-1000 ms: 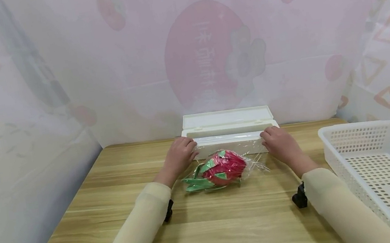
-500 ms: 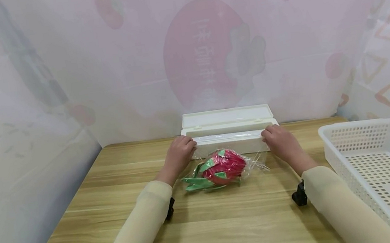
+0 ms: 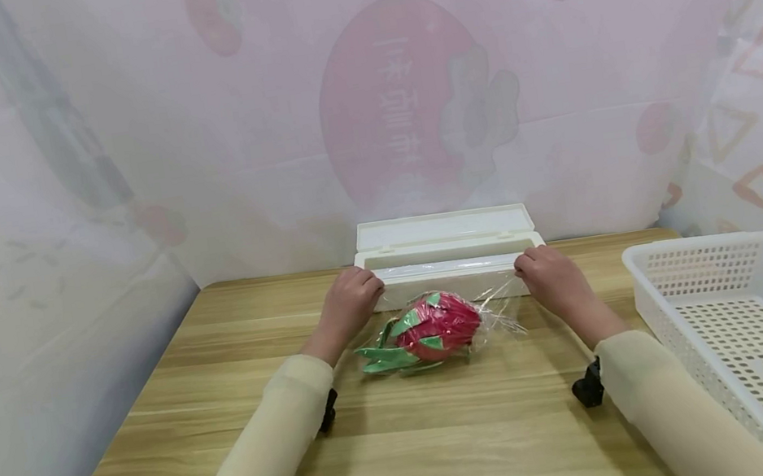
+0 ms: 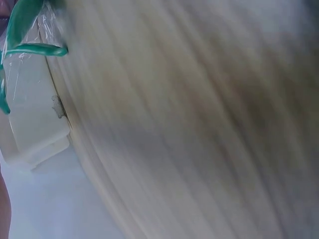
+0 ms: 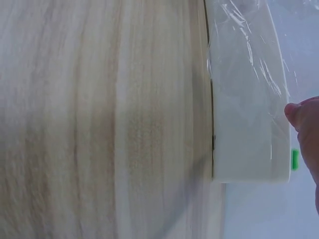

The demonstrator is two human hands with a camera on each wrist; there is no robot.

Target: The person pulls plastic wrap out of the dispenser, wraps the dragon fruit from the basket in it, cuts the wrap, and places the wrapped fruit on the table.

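A white cling film dispenser box (image 3: 405,294) lies along the far edge of the table, its lid (image 3: 442,227) tipped back. Clear cling film (image 3: 507,285) runs from it toward me and lies over a red dragon fruit (image 3: 442,326) with green leaf tips. My left hand (image 3: 350,300) pinches the film at the box's left end. At the other end my right hand (image 3: 548,271) pinches the film's right side, pulling creases into it. In the right wrist view the thumb (image 5: 295,112) presses near the box's top edge. The left wrist view shows the green tips (image 4: 40,50) under film, little of the hand.
A white perforated basket (image 3: 716,245) stands to the right, beside my right forearm. Wood-grain table (image 3: 442,443) stretches in front of the fruit. A printed cloth (image 3: 267,164) hangs behind the box and at both sides.
My right hand has shifted very slightly to the right, and the film near it shows more creases. The left hand, the fruit and the box stay practically where they were.
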